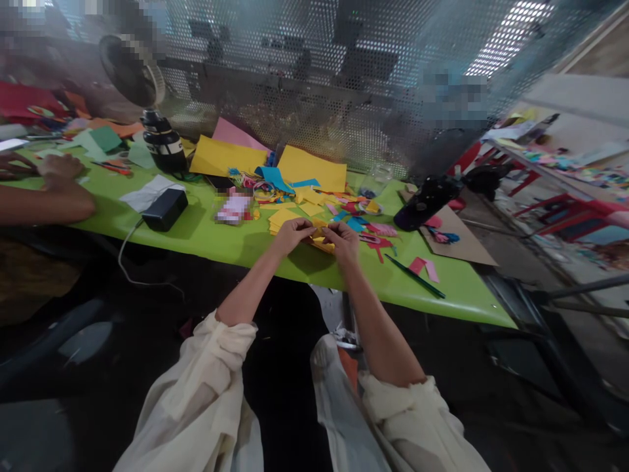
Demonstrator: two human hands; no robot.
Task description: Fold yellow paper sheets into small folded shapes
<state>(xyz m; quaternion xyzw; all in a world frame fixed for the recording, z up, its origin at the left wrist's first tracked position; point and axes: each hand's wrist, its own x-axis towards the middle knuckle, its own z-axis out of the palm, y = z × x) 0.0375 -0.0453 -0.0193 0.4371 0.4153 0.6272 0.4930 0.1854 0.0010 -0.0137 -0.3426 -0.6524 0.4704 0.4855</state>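
Both of my hands meet over the front part of a green table. My left hand and my right hand are closed in a pinch on a small piece of yellow paper held between them. A short stack of yellow paper squares lies just behind my left hand. Cut scraps of pink, blue and red paper are strewn right of my right hand.
Large yellow sheets and a pink sheet lie at the table's back. A black box with a cable, a fan, a dark bottle, a green pencil and cardboard are around. Another person's arms rest at left.
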